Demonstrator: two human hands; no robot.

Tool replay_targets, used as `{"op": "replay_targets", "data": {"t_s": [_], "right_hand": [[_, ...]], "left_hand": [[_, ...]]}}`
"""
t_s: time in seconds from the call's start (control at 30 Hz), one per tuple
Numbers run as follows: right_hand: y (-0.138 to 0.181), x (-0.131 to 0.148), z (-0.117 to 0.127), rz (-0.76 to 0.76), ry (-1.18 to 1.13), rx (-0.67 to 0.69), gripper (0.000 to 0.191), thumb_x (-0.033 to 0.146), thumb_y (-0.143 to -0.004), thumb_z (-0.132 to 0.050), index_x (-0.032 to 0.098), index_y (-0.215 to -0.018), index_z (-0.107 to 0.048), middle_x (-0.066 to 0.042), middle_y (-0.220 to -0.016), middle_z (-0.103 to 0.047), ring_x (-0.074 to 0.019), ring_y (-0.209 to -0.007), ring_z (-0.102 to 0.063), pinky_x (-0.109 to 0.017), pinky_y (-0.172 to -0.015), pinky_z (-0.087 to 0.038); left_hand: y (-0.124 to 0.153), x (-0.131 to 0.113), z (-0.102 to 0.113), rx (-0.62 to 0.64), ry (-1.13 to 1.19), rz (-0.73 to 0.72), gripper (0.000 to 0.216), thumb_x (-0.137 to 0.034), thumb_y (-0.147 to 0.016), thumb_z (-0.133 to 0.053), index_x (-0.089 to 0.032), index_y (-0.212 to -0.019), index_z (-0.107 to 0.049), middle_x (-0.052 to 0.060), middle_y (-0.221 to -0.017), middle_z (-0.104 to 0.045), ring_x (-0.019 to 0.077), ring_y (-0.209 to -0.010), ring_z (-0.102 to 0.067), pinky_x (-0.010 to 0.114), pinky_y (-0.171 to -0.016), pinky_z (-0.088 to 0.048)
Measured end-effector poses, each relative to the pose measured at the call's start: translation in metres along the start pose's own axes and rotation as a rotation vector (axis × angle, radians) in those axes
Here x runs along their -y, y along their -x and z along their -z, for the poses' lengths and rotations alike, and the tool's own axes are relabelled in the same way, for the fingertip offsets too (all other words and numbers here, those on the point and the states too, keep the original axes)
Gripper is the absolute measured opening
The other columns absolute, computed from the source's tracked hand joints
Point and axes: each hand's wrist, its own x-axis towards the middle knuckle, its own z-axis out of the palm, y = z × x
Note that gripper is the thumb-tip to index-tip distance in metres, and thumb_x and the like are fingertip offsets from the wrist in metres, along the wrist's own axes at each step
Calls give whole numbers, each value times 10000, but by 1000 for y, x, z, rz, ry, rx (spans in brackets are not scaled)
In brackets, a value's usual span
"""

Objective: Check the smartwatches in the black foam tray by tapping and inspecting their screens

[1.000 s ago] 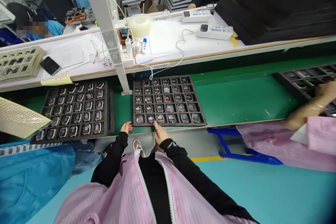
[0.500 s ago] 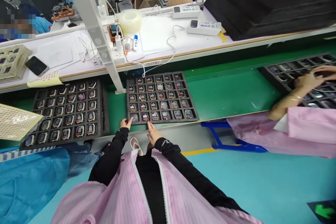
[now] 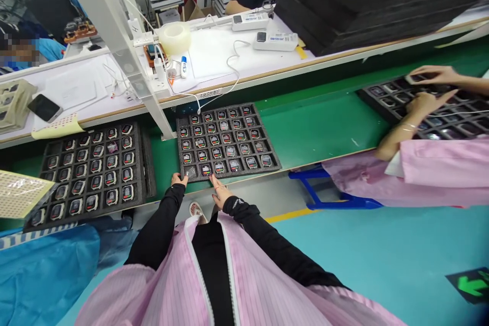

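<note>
A dark grey foam tray (image 3: pixel 275 167) lies on the green work surface, its compartments filled with smartwatches (image 3: pixel 219 167) with lit screens. In its near left compartment is a small piece of clear plastic (image 3: pixel 190 172). My left hand (image 3: pixel 179 180) grips the tray's near left corner, fingers bent at the edge. Farther right along the front edge, my right hand (image 3: pixel 220 192) holds the rim with its fingertips, a ring on one finger. Parts of the fingers are hidden.
Left stands a stack of foam trays (image 3: pixel 147 163) with more watches, behind a white post (image 3: pixel 162 117). A co-worker's hands (image 3: pixel 424 104) work over another tray (image 3: pixel 367 99) at right. Above runs a shelf with tape (image 3: pixel 175 38), cables and a phone (image 3: pixel 45 108).
My view has shifted slightly, while both my hands stay at the tray's front edge. The co-worker's hands at right have moved apart, one reaching to the far side of that tray.
</note>
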Motion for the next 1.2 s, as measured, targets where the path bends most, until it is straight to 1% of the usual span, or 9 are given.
{"op": "replay_targets", "data": {"t_s": [0.1,0.17,0.3,0.4,0.57,0.73,0.83,1.0,1.2], "right_hand": [[-2,-3,7,-23,6,-74,866,105,-805,-472,84,-1544,-21,-151,-1392,-533,-221,-1327,-463,-409,-1099,-421],[0,-9,15,-66,23,-172,823,132,-854,-416,92,-1543,31,-135,-1362,-565,-227,-1300,-494,-422,-1078,-443],[9,-31,33,-160,97,-379,821,155,-863,-385,63,-1532,81,-154,-1407,-516,-270,-1372,-401,-488,-1106,-393],[14,-49,41,-198,154,-433,832,153,-820,-410,39,-1532,4,-187,-1447,-458,-314,-1393,-356,-565,-1115,-341],[10,-63,43,-228,215,-422,831,151,-766,-429,43,-1526,-109,-197,-1496,-378,-327,-1406,-325,-597,-1126,-295],[4,-63,43,-255,267,-404,838,150,-751,-423,14,-1514,-105,-225,-1527,-302,-335,-1431,-264,-603,-1137,-259],[3,-60,44,-255,292,-370,854,143,-708,-449,1,-1498,-157,-240,-1540,-258,-342,-1432,-257,-604,-1144,-234],[3,-48,44,-253,313,-341,897,156,-681,-465,-24,-1493,-130,-258,-1537,-244,-338,-1438,-237,-609,-1152,-192],[-3,-23,36,-154,287,-256,886,148,-670,-466,-29,-1489,-178,-250,-1540,-245,-322,-1448,-222,-565,-1173,-183]], "left_hand": [[-3,-3,2,12,-22,14,321,-332,-886,-622,-133,-1136,-589,97,-1169,-598,227,-1069,-586,447,-929,-507],[-5,-4,3,24,-34,20,321,-329,-886,-622,-133,-1139,-588,96,-1166,-598,225,-1061,-589,443,-918,-515],[-6,-4,6,44,-53,24,324,-332,-893,-614,-135,-1149,-584,97,-1165,-597,221,-1049,-593,436,-903,-525],[-7,-4,7,58,-60,25,326,-336,-895,-610,-136,-1150,-583,95,-1152,-603,216,-1031,-600,430,-893,-531],[-6,-3,9,65,-70,19,347,-331,-890,-618,-136,-1173,-572,98,-1168,-598,225,-1053,-594,443,-911,-521],[-9,-3,9,81,-74,23,340,-329,-886,-623,-136,-1162,-577,96,-1162,-601,225,-1055,-593,443,-918,-515],[-11,-4,10,85,-71,24,333,-331,-885,-625,-136,-1151,-582,94,-1152,-604,223,-1048,-595,440,-916,-514],[-9,-2,9,82,-64,14,334,-340,-887,-620,-136,-1149,-583,94,-1150,-606,222,-1051,-593,441,-919,-511],[-5,-2,10,91,-55,7,342,-339,-884,-622,-138,-1157,-576,95,-1155,-599,225,-1057,-586,442,-925,-503]]}}
